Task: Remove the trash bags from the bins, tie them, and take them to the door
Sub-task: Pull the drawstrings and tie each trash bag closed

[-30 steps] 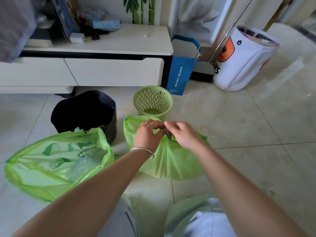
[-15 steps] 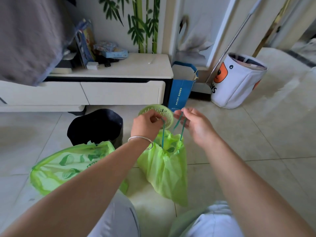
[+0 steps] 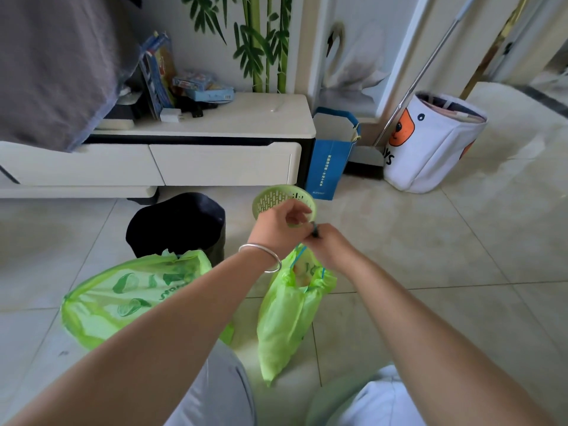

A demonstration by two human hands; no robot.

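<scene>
Directly under our hands hangs the small bag (image 3: 289, 321), long axis vertical, tip near the floor; left hand (image 3: 281, 230) and right hand (image 3: 330, 249) both pinch its drawstring (image 3: 315, 233), touching above its mouth
</scene>
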